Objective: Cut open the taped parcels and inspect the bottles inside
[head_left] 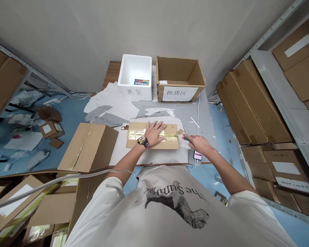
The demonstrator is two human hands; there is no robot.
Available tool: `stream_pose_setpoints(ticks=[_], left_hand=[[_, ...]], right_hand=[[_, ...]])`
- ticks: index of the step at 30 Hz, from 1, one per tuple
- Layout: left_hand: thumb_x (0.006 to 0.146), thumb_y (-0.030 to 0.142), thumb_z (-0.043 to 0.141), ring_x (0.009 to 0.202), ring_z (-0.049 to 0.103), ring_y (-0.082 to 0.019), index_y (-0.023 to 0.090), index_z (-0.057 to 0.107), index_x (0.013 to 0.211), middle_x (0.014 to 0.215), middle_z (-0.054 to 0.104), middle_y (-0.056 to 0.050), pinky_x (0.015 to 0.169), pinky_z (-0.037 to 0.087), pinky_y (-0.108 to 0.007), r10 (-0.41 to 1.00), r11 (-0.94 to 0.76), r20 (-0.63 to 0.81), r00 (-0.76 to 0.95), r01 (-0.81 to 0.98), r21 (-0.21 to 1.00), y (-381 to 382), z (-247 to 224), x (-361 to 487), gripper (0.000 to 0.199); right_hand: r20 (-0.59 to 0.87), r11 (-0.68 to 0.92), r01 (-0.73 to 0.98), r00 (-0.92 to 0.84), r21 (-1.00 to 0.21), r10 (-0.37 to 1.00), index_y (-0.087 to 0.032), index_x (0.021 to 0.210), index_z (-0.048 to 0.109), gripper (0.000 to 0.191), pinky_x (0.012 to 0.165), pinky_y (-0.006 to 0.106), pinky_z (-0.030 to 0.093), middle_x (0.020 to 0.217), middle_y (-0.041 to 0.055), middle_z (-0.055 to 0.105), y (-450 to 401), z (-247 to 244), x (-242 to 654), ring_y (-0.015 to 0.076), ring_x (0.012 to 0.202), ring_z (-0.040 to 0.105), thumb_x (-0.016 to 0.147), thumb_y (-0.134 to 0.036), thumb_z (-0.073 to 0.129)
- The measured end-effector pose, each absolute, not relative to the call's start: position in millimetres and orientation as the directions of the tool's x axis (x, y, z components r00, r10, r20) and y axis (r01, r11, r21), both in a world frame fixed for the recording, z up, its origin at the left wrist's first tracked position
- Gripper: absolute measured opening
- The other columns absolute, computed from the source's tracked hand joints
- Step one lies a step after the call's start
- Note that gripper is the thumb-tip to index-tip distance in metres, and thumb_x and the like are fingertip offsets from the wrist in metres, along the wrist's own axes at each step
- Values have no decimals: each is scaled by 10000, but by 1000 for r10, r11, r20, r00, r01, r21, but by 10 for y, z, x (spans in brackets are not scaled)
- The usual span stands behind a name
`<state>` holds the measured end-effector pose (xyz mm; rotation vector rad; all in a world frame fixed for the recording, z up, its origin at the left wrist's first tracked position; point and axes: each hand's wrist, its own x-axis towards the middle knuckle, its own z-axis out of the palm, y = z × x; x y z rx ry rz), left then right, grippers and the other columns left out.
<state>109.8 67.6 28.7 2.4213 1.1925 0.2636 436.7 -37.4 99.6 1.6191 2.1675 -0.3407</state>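
Note:
A flat cardboard box (170, 142) with yellowish clear tape along its top lies on the table in front of me. My left hand (154, 133) rests on top of it, fingers spread and palm down, with a watch at the wrist. At the box's right end, my right hand (199, 144) is closed around a slim cutter (185, 138) with a red and black handle. The cutter's tip points left, at the taped seam by the box's right edge. Whether the tip is in the tape is too small to tell.
Behind stand a white foam bin (135, 92) and an open cardboard box (180, 93). A taped carton (89, 147) is at the left. A phone (197, 155) with a cable lies by my right wrist. Shelves of cartons (252, 103) line the right.

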Motion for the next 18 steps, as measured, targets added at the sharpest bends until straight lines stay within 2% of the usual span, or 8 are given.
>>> stream_pose_setpoints(ticks=[5, 9, 11, 18], left_hand=[[995, 616, 804, 1608, 505, -472, 420, 632, 1702, 1774, 587, -104, 1397, 123, -790, 801, -534, -1, 598, 716, 450, 768, 243, 1081, 754], [1005, 621, 790, 1532, 559, -460, 409, 646, 1691, 1711, 645, -116, 1396, 140, -761, 808, -528, 9, 589, 717, 455, 776, 267, 1105, 733], [1029, 619, 757, 1522, 558, -457, 393, 639, 1700, 1700, 650, -127, 1393, 156, -742, 804, -540, 23, 595, 713, 447, 753, 267, 1116, 717], [1113, 612, 587, 1544, 508, -469, 297, 610, 1738, 1743, 589, -178, 1356, 267, -666, 749, -628, 53, 661, 682, 373, 728, 216, 1112, 700]], right_hand=[[-457, 304, 952, -249, 49, 854, -376, 1834, 375, 681, 795, 299, 467, 1333, 110, 775, -365, 980, 4400, 246, 1066, 754, 1169, -232, 414], [-430, 313, 949, -268, 36, 862, -403, 1866, 300, 629, 798, 314, 461, 1377, 131, 720, -457, 885, 4433, 287, 1149, 715, 1243, -460, 373], [-425, 312, 950, -270, 30, 864, -409, 1871, 287, 632, 802, 322, 457, 1377, 134, 708, -507, 859, 4431, 296, 1150, 699, 1249, -519, 332], [-383, 299, 953, -256, 56, 888, -381, 1846, 388, 609, 852, 353, 448, 1337, 152, 707, -635, 942, 4441, 313, 1108, 649, 1251, -472, 291]])
